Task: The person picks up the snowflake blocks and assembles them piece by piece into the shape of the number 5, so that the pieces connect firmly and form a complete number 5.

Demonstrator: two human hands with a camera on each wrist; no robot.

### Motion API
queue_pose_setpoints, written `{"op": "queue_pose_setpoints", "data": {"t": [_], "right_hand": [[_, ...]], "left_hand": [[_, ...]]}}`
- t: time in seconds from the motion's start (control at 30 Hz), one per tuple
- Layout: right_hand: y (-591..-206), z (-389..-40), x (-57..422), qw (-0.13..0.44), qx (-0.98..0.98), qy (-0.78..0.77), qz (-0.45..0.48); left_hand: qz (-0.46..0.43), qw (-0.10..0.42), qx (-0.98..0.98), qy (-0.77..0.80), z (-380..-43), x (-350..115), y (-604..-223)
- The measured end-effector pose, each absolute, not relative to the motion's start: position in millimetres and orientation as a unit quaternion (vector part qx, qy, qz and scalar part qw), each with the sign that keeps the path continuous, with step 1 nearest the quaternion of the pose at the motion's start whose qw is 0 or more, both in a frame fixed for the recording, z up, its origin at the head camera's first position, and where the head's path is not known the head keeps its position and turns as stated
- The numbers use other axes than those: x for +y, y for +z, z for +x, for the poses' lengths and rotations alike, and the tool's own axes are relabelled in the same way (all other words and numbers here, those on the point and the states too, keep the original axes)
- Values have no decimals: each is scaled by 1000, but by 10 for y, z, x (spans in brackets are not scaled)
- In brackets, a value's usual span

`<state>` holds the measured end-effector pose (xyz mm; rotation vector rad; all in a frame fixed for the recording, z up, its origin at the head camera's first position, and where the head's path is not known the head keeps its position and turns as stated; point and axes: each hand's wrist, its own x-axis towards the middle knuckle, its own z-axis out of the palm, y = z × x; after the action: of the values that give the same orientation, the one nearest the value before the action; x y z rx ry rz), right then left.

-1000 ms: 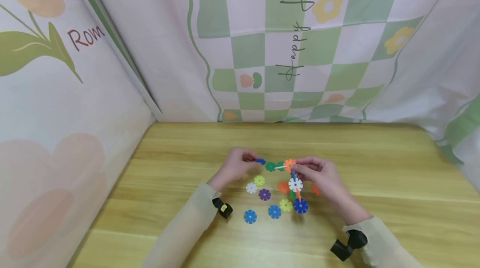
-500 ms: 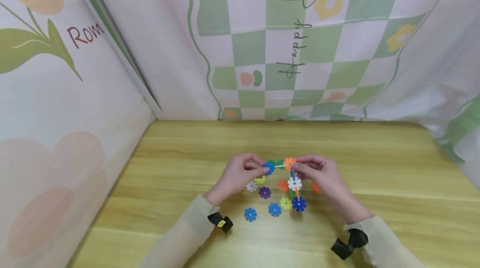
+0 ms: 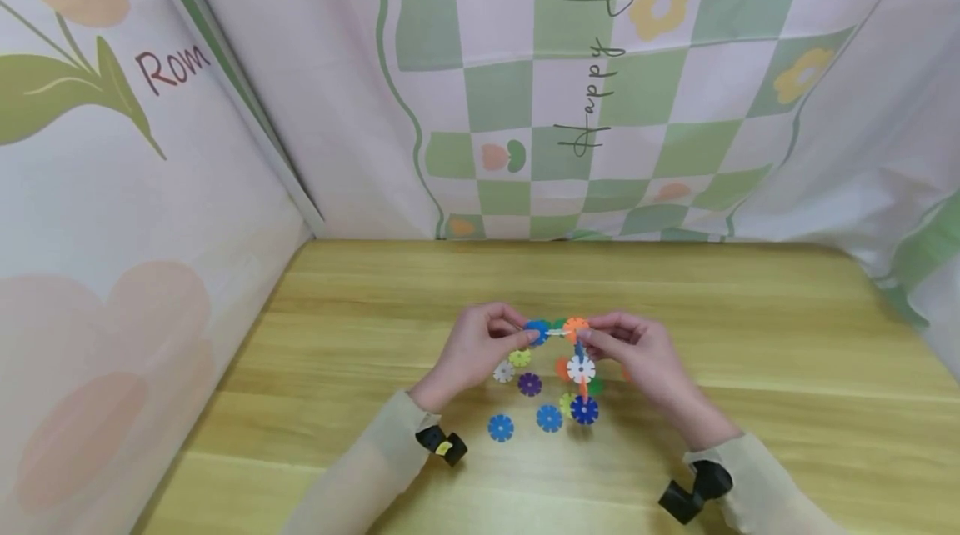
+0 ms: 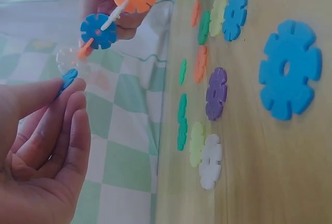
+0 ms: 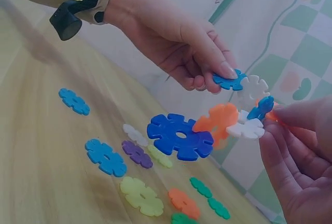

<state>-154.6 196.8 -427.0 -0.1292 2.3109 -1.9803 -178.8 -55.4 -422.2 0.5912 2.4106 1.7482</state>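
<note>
Head view: the left hand [image 3: 477, 352] pinches a blue disc [image 3: 536, 332] at the left end of the disc chain [image 3: 581, 368]; 1 second ago it was apart from it. The right hand [image 3: 637, 352] pinches the chain's orange disc [image 3: 576, 329]. The hanging part has moved a little left, and its dark blue disc [image 3: 584, 410] now hides some of a yellow disc [image 3: 566, 404] on the table [image 3: 375, 302]. In the left wrist view, a pale disc [image 4: 69, 58] looks washed out. I can't tell if the blue disc is joined on.

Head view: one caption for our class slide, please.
Left hand pinches a blue disc beside the disc chain in the right hand, above a wood-grain table.
</note>
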Motion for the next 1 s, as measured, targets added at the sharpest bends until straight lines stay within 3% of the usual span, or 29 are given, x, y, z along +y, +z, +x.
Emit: {"op": "queue_pose_setpoints", "data": {"t": [0.6,1.0], "right_hand": [[-4228,-1549,1928,42,802,-592,-60],[-4195,-1546,1914,80,803,-586,-75]], "left_hand": [[182,64,774,603,-1777,-526,-4162],[217,72,761,607,-1806,-501,-4183]]}}
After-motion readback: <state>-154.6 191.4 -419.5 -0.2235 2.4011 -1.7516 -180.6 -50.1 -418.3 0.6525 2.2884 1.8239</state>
